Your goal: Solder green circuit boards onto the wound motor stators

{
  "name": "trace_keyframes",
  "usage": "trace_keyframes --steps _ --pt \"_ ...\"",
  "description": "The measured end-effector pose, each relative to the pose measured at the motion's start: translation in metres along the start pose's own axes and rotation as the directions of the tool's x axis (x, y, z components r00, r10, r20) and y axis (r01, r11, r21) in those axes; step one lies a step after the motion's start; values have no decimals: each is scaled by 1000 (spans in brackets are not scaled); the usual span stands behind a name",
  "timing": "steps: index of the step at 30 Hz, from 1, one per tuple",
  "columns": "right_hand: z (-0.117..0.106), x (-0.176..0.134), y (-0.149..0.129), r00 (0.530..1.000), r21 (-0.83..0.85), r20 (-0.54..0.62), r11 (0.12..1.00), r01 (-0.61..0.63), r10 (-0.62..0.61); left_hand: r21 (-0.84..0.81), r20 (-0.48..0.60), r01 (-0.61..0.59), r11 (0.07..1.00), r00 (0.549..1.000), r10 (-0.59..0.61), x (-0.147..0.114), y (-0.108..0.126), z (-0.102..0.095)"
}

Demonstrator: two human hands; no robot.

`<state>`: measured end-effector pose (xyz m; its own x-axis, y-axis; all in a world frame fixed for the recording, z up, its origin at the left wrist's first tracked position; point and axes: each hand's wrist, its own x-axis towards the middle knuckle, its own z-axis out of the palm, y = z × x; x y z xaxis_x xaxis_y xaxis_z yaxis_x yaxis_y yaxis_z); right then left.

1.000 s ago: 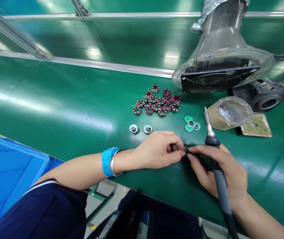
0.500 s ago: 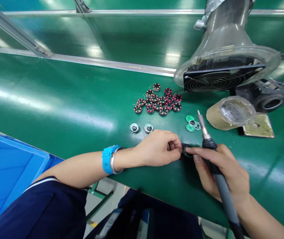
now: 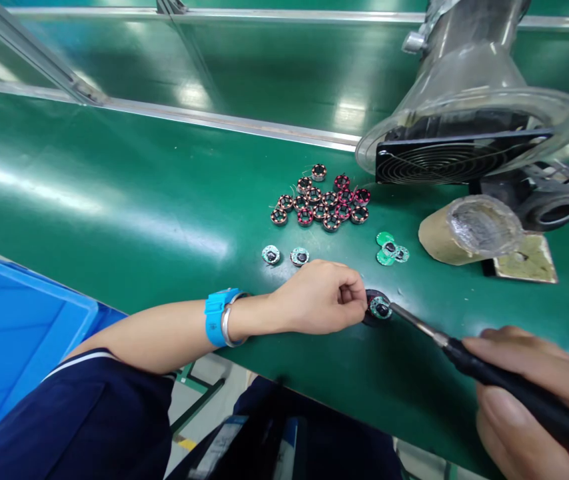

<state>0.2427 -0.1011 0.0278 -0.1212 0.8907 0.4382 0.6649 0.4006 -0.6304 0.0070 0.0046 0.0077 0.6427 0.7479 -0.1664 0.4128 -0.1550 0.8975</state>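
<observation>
My right hand point(image 3: 529, 393) grips a soldering iron point(image 3: 464, 357), its metal tip against the right edge of a small round circuit board point(image 3: 380, 307). This board sits on a dark round piece point(image 3: 372, 321) on the green bench. My left hand point(image 3: 322, 298) is closed in a pinch at that piece's left edge; what lies between its fingertips is hidden. Two round parts topped with circuit boards, one left point(image 3: 271, 255) and one right point(image 3: 299, 256), stand just beyond my left hand. Several loose round boards point(image 3: 389, 247) overlap beyond the iron's tip.
Several copper-wound coil rings point(image 3: 322, 203) cluster farther back. At the right are a clear fume hood point(image 3: 484, 93) with a black fan grille point(image 3: 454, 159), a tan cup-like container point(image 3: 442, 235) and a yellowish pad point(image 3: 532, 257). A blue bin point(image 3: 19, 353) stands at the left.
My right hand has drawn back from the board to the right and swung the soldering iron round, so its tip now meets the board's edge. My left hand has stayed in its pinch.
</observation>
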Motion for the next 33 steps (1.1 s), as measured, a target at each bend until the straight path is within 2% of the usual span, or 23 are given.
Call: trace_keyframes --steps 7,25,29,33 --pt "12 18 -20 999 2 40 1000 22 -22 8 -2 -19 1000 1000 19 -1 0 0" --pt "8 16 -20 996 -12 88 1000 4 -3 38 -7 -39 999 999 39 0 -2 0" --pt "11 15 -24 999 14 42 1000 -16 15 33 -17 -47 998 999 48 0 -2 0" --pt "13 6 -18 992 86 -43 989 -118 122 36 -18 -40 999 999 41 0 -1 0"
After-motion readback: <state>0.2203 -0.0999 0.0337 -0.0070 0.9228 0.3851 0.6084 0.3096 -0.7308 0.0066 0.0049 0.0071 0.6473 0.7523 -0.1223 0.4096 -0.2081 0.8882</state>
